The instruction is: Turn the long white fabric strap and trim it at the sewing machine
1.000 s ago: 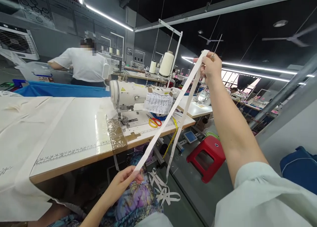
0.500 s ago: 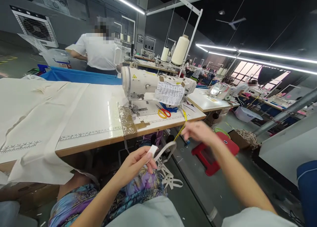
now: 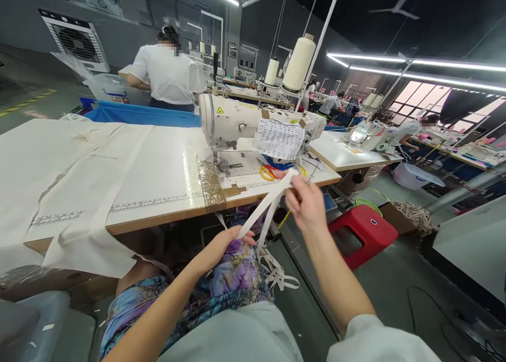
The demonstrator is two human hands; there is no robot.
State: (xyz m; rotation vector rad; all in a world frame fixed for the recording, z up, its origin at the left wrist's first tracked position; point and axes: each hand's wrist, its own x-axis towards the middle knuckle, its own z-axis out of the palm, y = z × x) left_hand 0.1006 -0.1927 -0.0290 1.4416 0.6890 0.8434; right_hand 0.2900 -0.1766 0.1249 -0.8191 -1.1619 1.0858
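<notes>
A white elastic-like strip (image 3: 261, 209) runs between my two hands above my lap. Low on the strip, my left hand (image 3: 229, 244) is closed around it. My right hand (image 3: 304, 197) pinches the strip higher up, close to the front edge of the sewing table. From there another length hangs down to a loose tangle of strip (image 3: 279, 272) by my knee. Just behind my right hand lie scissors (image 3: 267, 172) with yellow and red handles, partly covered by it. A yellow tape measure (image 3: 283, 221) hangs off the table edge.
A white sewing machine (image 3: 237, 120) with a taped paper note (image 3: 279, 138) stands on the table. Cream fabric (image 3: 87, 167) covers the table's left side and drapes over its edge. A red stool (image 3: 366, 233) is at right. A person in a white shirt (image 3: 166, 75) works behind.
My right hand, apart from the strip before, now grips it and has moved slightly left. The strip is drawn out between both hands. The view has shifted a little.
</notes>
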